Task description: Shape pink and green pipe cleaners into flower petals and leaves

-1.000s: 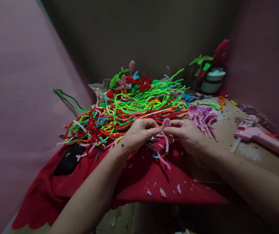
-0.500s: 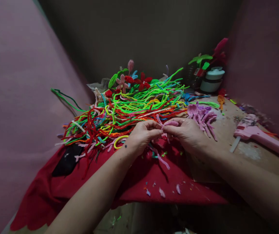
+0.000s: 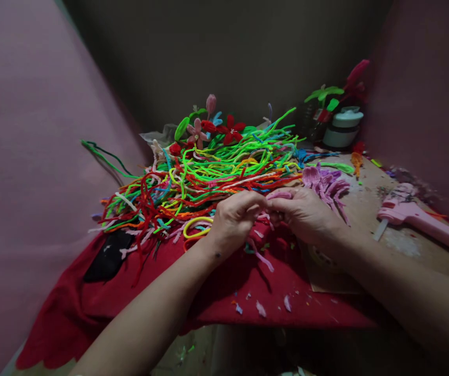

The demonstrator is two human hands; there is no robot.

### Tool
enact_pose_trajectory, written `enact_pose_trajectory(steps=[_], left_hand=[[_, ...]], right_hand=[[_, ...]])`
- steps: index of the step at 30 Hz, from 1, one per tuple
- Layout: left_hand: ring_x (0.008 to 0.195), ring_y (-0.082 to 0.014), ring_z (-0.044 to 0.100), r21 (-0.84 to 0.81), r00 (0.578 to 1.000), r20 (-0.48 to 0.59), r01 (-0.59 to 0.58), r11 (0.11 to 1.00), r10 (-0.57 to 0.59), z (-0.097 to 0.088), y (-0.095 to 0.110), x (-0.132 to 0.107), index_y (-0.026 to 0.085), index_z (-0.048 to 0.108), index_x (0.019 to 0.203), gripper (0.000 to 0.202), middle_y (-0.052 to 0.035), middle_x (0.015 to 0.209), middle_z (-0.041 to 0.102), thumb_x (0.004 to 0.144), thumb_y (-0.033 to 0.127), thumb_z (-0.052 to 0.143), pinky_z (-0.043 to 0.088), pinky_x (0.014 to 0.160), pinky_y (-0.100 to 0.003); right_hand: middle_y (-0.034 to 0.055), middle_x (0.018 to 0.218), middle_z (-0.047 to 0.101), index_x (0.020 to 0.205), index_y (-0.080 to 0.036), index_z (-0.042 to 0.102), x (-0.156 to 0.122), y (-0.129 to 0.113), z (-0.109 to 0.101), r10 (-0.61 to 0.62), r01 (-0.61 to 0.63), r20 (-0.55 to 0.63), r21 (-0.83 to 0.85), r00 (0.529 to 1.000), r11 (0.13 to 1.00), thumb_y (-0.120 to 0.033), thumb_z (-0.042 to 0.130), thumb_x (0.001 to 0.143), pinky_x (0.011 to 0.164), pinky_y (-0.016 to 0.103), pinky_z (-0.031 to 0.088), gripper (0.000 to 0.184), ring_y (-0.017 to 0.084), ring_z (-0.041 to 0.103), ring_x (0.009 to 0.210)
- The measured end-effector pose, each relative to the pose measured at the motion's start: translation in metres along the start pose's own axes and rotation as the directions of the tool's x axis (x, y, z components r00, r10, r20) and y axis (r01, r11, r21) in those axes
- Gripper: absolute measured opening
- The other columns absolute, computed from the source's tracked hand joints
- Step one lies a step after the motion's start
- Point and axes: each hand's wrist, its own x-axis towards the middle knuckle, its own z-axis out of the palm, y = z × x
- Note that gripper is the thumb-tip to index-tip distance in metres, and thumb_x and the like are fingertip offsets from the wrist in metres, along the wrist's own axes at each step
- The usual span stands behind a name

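A pink pipe cleaner (image 3: pixel 279 195), bent into a loop, is pinched between my two hands over the red cloth (image 3: pixel 248 292). My left hand (image 3: pixel 238 216) has its fingers curled in at the loop's lower end, which they hide. On the right, my right hand (image 3: pixel 304 211) grips the same piece between thumb and fingers. Beneath the hands lies a loose pink strip (image 3: pixel 261 256). Just beyond them spreads a large heap of coloured pipe cleaners (image 3: pixel 224 167). Beside my right hand rests a pile of pink and purple petal shapes (image 3: pixel 326 185).
A pink glue gun (image 3: pixel 416 216) lies at the right. Yellow-handled scissors (image 3: pixel 196 227) and a black phone-like slab (image 3: pixel 108 258) are to the left. Finished fuzzy flowers (image 3: pixel 230 130) stand at the back, and a lidded jar (image 3: pixel 342 128) is at the back right.
My left hand has turned and curled closer to my right hand. The pink pipe cleaner's free end, which stuck up between the hands, is now hidden.
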Motion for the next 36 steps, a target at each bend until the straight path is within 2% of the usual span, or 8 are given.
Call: enact_pose_trajectory(steps=[3, 7, 12, 19, 22, 26, 31, 36], left_hand=[[0.073, -0.0122, 0.054, 0.086, 0.991, 0.017, -0.131, 0.988, 0.13, -0.001, 0.004, 0.0, 0.017, 0.062, 0.075, 0.018, -0.0042, 0.075, 0.06, 0.081, 0.017, 0.046, 0.042, 0.07, -0.025], [0.066, -0.0107, 0.056, -0.419, 0.979, 0.058, 0.201, 0.886, -0.194, -0.007, 0.007, 0.006, 0.019, 0.054, 0.102, 0.024, -0.0008, 0.075, 0.06, 0.078, 0.019, 0.052, 0.045, 0.062, -0.024], [0.049, -0.0092, 0.052, -0.642, 0.8, 0.486, 0.599, 0.478, -0.352, -0.013, 0.0, 0.01, 0.013, 0.056, 0.076, 0.025, -0.0025, 0.064, 0.057, 0.079, 0.037, 0.052, 0.042, 0.046, -0.022], [0.037, -0.0026, 0.027, -0.545, 0.68, 0.621, 0.732, 0.41, -0.389, -0.018, 0.004, 0.009, 0.014, 0.051, 0.068, 0.022, 0.0063, 0.048, 0.038, 0.07, 0.032, 0.063, 0.028, 0.038, -0.019], [0.039, -0.0036, 0.028, -0.402, 0.759, 0.489, 0.633, 0.662, -0.429, -0.018, 0.008, 0.009, 0.015, 0.051, 0.069, 0.019, 0.006, 0.05, 0.038, 0.073, 0.032, 0.058, 0.024, 0.04, -0.019], [0.054, -0.0094, 0.045, 0.303, 0.988, 0.126, 0.044, 0.952, -0.086, -0.012, 0.011, 0.003, 0.015, 0.055, 0.071, 0.015, -0.0003, 0.06, 0.052, 0.08, 0.025, 0.047, 0.033, 0.053, -0.024], [0.061, -0.0138, 0.048, 0.749, 0.875, 0.218, -0.434, 0.5, 0.433, -0.007, 0.007, -0.004, 0.016, 0.057, 0.075, 0.019, -0.0037, 0.062, 0.054, 0.085, 0.021, 0.042, 0.032, 0.059, -0.029], [0.063, -0.0114, 0.05, 0.497, 0.943, -0.126, -0.208, 0.842, 0.308, -0.012, -0.001, 0.003, 0.017, 0.054, 0.075, 0.01, -0.0015, 0.066, 0.055, 0.082, 0.023, 0.049, 0.038, 0.063, -0.026]], right_hand=[[-0.003, 0.049, 0.048, 0.056, -0.014, 0.058, 0.0, -0.003, -0.001, -0.004, 0.004, 0.012, 0.02, 1.0, 1.0, -0.017, 0.059, 0.063, 0.046, 0.023, 0.03, 0.007, 0.008, 0.041, 0.046], [-0.0018, 0.052, 0.052, 0.059, -0.014, 0.06, -0.001, -0.008, -0.001, -0.064, 0.064, 0.006, -0.027, 0.998, 0.998, -0.021, 0.06, 0.066, 0.049, 0.022, 0.033, 0.01, 0.008, 0.043, 0.049], [-0.0005, 0.057, 0.057, 0.068, -0.014, 0.061, -0.005, -0.009, 0.001, -0.056, 0.057, 0.01, -0.039, 0.998, 0.998, -0.022, 0.061, 0.068, 0.051, 0.023, 0.035, 0.008, 0.009, 0.048, 0.051], [-0.0038, 0.054, 0.052, 0.069, -0.015, 0.06, -0.005, -0.005, 0.002, -0.06, 0.057, -0.025, -0.097, 0.998, 0.994, -0.023, 0.063, 0.066, 0.047, 0.021, 0.031, 0.009, 0.007, 0.042, 0.048], [-0.0043, 0.052, 0.05, 0.069, -0.016, 0.059, -0.005, -0.004, 0.002, -0.064, 0.059, -0.025, -0.138, 0.998, 0.989, -0.023, 0.061, 0.067, 0.046, 0.021, 0.03, 0.008, 0.007, 0.041, 0.046], [-0.004, 0.047, 0.048, 0.059, -0.015, 0.057, -0.005, -0.002, 0.005, 0.006, -0.009, -0.037, -0.1, 0.999, 0.995, -0.019, 0.059, 0.066, 0.045, 0.022, 0.03, 0.008, 0.007, 0.039, 0.044], [-0.0039, 0.048, 0.046, 0.051, -0.014, 0.053, -0.001, -0.003, 0.008, 0.291, -0.305, 0.095, 0.391, 0.952, 0.868, -0.01, 0.06, 0.059, 0.041, 0.019, 0.027, 0.011, 0.005, 0.036, 0.042], [-0.0028, 0.048, 0.048, 0.052, -0.012, 0.056, -0.002, -0.012, 0.005, 0.204, -0.23, 0.108, 0.372, 0.973, 0.899, -0.011, 0.062, 0.062, 0.041, 0.019, 0.028, 0.012, 0.004, 0.037, 0.042]])
